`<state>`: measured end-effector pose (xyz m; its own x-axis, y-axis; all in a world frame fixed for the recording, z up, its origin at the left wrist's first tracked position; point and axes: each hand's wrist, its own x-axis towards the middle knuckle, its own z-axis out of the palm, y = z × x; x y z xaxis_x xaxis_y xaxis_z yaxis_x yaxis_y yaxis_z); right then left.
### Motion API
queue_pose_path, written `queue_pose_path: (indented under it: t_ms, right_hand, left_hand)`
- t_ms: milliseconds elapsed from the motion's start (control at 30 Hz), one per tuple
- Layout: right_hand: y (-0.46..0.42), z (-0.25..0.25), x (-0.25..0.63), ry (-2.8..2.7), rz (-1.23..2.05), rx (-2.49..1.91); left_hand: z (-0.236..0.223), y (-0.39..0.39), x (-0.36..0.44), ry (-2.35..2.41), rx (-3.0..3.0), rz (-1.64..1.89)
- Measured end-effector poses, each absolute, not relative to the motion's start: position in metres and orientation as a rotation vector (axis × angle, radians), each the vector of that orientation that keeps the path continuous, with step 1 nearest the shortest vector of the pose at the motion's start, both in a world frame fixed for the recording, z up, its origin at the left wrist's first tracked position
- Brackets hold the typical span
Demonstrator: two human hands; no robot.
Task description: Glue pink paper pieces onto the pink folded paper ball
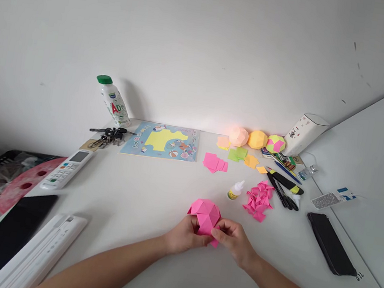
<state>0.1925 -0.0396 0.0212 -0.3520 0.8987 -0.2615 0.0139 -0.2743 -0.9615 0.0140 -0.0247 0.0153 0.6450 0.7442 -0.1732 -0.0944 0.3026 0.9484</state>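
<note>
A pink folded-paper ball (205, 210), partly built with loose flaps at its lower edge, is held between both hands near the front of the table. My left hand (185, 235) grips it from the left, thumb across the lower front. On the other side, my right hand (233, 239) pinches a pink flap at the ball's lower right. Just beyond the right hand stands a small white glue bottle (236, 190) with a yellow label. A pile of pink folded paper pieces (259, 200) lies to its right. The ball's underside is hidden by my fingers.
Finished paper balls (257, 139) line the wall behind paper squares (215, 162). Scissors (283, 192), a cutter (285, 181) and a black pouch (332, 244) lie right. Leftward are a picture book (161, 141), bottle (113, 102), keys (110, 136), remote (67, 168) and tablet (10, 237).
</note>
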Motion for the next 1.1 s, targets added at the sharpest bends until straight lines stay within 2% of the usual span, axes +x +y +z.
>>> queue_pose_path:
  t_ms: [1100]
  right_hand:
    - [-0.0396, 0.0222, 0.1953, -1.396, 1.73, -1.136]
  left_hand:
    - [0.0185, -0.024, 0.011, 0.6, 1.071, 0.675]
